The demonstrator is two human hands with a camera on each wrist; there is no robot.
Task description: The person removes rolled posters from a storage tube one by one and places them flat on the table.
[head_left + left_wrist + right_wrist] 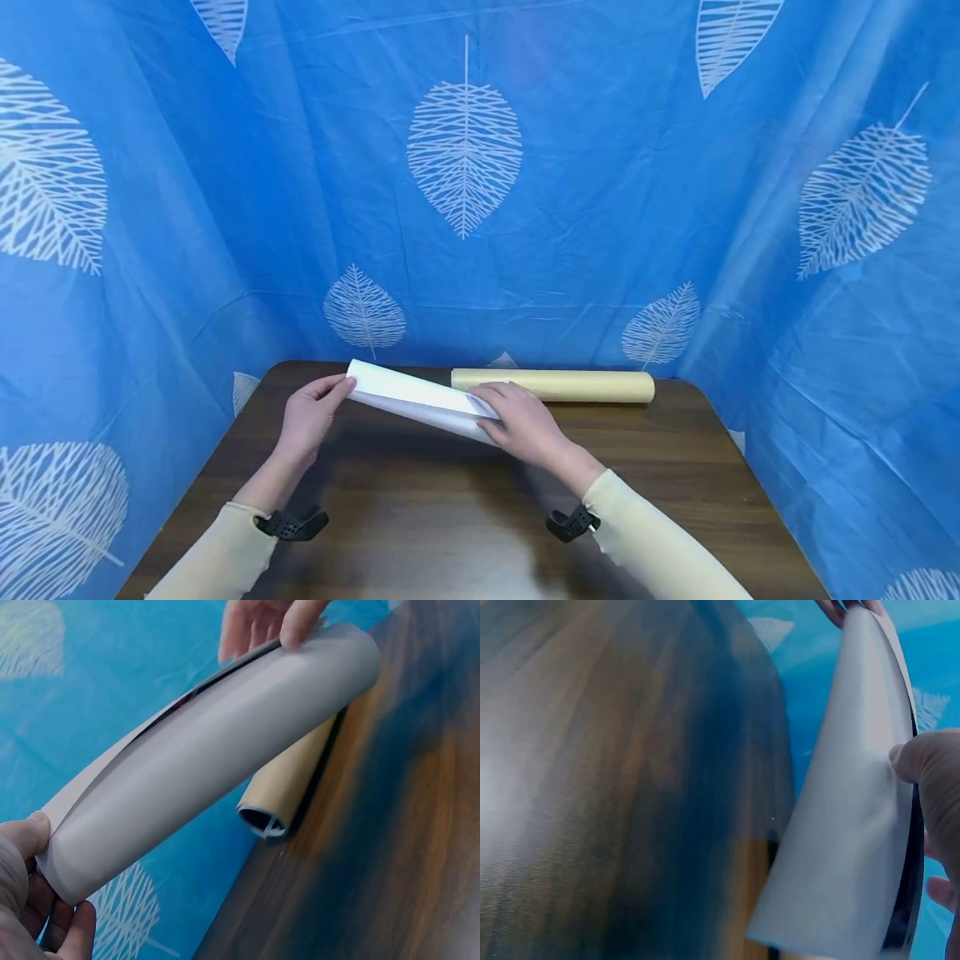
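Note:
A loosely rolled white sheet of paper [420, 393] is held up above the table between both hands. My left hand [307, 417] pinches its left end between thumb and fingers. At the other end my right hand [521, 423] grips the loose edge, thumb on the near side and fingers over the far side. In the left wrist view the rolled sheet [202, 765] has a dark gap along its overlapping edge. The right wrist view shows the right thumb pressing the sheet [847, 810]. Behind it a pale yellow roll [585, 387] lies on the table.
The dark wooden table [420, 517] has rounded far corners. Blue cloth [570, 208] with white leaf prints hangs at the back and both sides. The yellow roll [289, 780] lies close to the back cloth, its hollow end showing in the left wrist view.

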